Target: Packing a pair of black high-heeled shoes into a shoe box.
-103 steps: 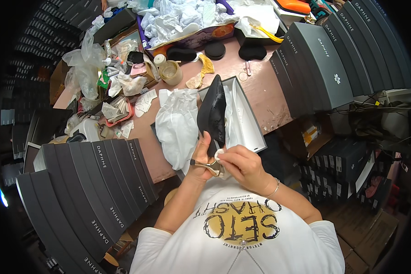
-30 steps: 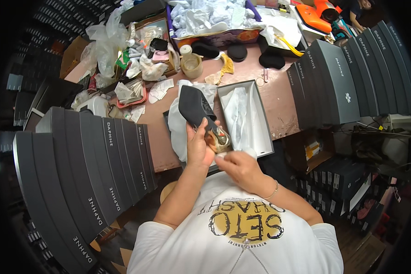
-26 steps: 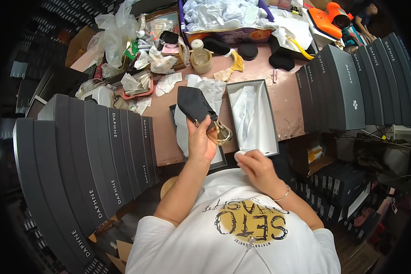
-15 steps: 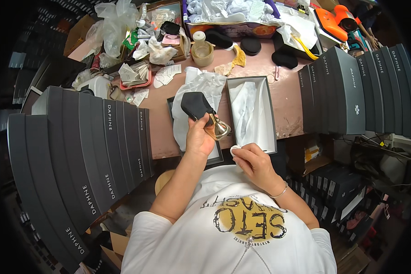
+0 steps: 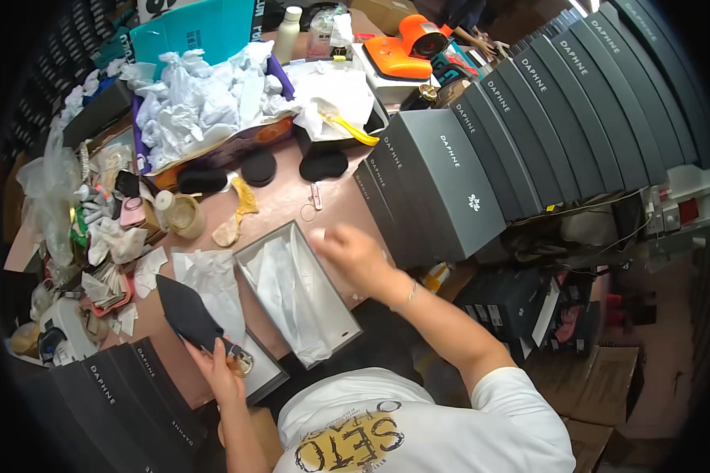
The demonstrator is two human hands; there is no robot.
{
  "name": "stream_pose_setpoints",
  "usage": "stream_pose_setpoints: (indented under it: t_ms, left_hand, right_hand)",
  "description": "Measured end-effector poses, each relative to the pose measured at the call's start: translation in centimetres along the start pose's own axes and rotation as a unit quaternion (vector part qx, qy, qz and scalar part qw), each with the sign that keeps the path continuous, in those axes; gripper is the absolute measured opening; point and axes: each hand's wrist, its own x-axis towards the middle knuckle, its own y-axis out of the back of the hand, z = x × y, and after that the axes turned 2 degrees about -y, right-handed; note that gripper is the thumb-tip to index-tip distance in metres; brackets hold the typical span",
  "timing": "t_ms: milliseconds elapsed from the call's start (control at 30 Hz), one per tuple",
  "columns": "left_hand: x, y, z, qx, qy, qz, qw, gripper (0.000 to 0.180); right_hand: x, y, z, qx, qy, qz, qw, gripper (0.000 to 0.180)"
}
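Note:
My left hand (image 5: 219, 374) grips a black shoe (image 5: 185, 311) with a shiny gold heel, held over a second box part (image 5: 264, 370) and crumpled tissue paper (image 5: 213, 280). My right hand (image 5: 355, 256) is raised past the right side of an open grey shoebox (image 5: 341, 319). Its fingers are curled in and somewhat blurred, with a small white wad (image 5: 318, 234) showing at the tips. White tissue (image 5: 284, 292) lies lengthwise inside the shoebox.
Dark shoebox stacks stand at right (image 5: 450, 173) and lower left (image 5: 110, 390). Behind are a purple-edged carton (image 5: 221, 146) of crumpled paper, black pads (image 5: 258, 167), a yellow cloth (image 5: 245, 201), a jar (image 5: 185, 217), an orange device (image 5: 402, 59) and a key ring (image 5: 308, 211).
The view has turned to the right. My right hand has moved from the shoebox's near end out past its right side. My left hand still holds the shoe, now lower over the second box part.

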Motion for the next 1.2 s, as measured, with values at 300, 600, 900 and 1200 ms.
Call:
stream_pose_setpoints:
  t_ms: [300,600,900,1200]
  left_hand:
    - [2.3,2.7,-2.4,0.457,-0.085,0.0,0.885,0.066]
    - [-3.1,0.4,-3.7,0.298,-0.191,-0.027,0.935,0.046]
    - [-6.2,-3.0,2.0,0.32,-0.328,-0.178,0.871,0.052]
    - [-5.1,-2.9,1.7,0.028,-0.039,-0.216,0.975,0.101]
  right_hand:
    - [-1.9,-7.0,-5.4,0.422,-0.227,-0.192,0.857,0.04]
    - [-10.2,-15.2,-7.5,0.33,-0.305,-0.184,0.874,0.099]
    - [-8.8,-16.2,-7.7,0.341,-0.39,-0.106,0.849,0.084]
    - [-9.4,-2.8,-12.2,0.507,-0.099,-0.062,0.854,0.077]
